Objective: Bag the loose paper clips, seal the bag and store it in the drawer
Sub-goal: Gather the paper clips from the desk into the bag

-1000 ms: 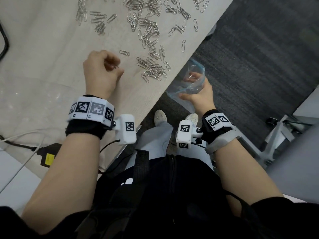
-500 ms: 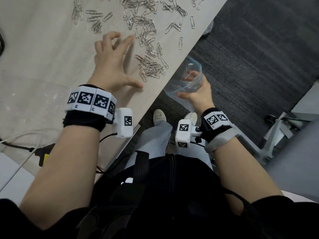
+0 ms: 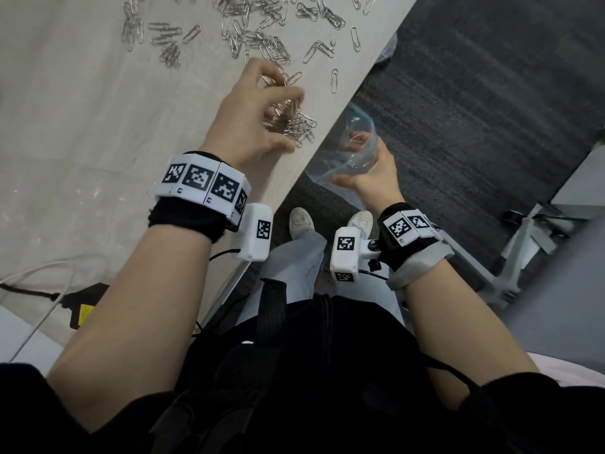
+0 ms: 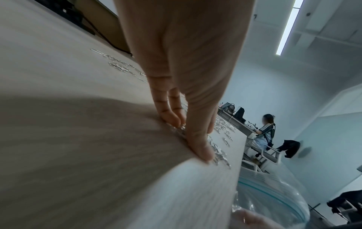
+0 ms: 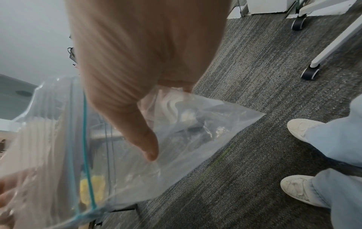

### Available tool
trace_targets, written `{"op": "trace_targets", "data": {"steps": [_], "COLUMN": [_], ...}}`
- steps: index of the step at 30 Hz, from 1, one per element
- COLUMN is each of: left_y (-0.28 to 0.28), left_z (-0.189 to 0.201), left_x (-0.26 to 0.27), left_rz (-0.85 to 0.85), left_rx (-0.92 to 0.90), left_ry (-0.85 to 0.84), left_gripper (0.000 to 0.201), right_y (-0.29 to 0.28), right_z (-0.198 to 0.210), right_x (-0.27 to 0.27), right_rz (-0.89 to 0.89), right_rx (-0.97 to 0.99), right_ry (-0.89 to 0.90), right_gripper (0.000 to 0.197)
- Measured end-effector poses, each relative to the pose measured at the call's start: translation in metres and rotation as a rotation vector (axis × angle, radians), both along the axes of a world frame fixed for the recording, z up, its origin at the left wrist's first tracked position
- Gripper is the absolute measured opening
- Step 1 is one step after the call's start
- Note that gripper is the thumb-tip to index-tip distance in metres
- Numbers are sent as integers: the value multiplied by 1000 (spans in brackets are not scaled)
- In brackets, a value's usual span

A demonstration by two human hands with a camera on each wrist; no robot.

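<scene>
1. At the desk edge, the left hand cups over a small heap of paper clips, fingers bent like a rake and thumb down on the wood. The left wrist view shows fingertips pressing the desk top with clips glinting just beside them. Whether any clip is actually held I cannot tell.
2. Just off that same edge, below desk level, the right hand pinches the clear zip bag, thumb on one wall and fingers on the other, so the blue-lined mouth gapes toward the desk.
3. Farther from the edge, the rest of the clips lie scattered across the desk top, well apart from the bag.
4. Judged step: gathering, with the heap about to be dragged over the edge into the bag. Most clips are still loose; sealing and storing are not yet begun.
5. Next move calls for the bag mouth to sit tight under the edge, directly beneath the heap, and for a sweep slow enough that clips do not skip past onto the carpet.
6. Hard to make out: the drawer appears in no view, both wrist views are blurred, and the bag's contents are unclear, save for something small and pale near its bottom.
</scene>
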State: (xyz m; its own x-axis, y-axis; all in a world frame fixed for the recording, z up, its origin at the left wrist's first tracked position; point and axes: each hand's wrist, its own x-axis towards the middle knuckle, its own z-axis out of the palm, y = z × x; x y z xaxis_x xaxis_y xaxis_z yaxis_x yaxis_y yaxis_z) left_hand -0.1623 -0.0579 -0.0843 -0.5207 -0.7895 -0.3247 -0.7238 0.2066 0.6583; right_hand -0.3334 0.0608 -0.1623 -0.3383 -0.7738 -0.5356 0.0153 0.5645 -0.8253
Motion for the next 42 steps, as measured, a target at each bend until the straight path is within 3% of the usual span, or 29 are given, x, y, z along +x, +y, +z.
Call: {"op": "trace_targets", "data": {"steps": [7,16,23,26,29,42], "left_y": [8,24,17,10,9,22], "left_z": [-8,-10,6,12,9,-9], "left_x": [-10,-27,-8,3,8,-27], "left_rz": [-7,-105,-60,-50,-21,-8], "left_rx": [-36,-97,-100,-33,49,-70], "left_ry": [43,82,44,-64,-40,67], "left_gripper": [42,26,65,86,94,30], "right_y": [0,-1,0,0,0,-3], "right_z": [2,-2,-5,-6,-6,-8], "right_x": [3,3,1,0,1,2], "right_rz": [-5,-8,6,8,11,14], "right_rx": [-31,-75,-104,-119,-124,-101], "right_ry": [-22,5,-2,-8,-3,24], "right_gripper": [84,65,66,63,63,64]}}
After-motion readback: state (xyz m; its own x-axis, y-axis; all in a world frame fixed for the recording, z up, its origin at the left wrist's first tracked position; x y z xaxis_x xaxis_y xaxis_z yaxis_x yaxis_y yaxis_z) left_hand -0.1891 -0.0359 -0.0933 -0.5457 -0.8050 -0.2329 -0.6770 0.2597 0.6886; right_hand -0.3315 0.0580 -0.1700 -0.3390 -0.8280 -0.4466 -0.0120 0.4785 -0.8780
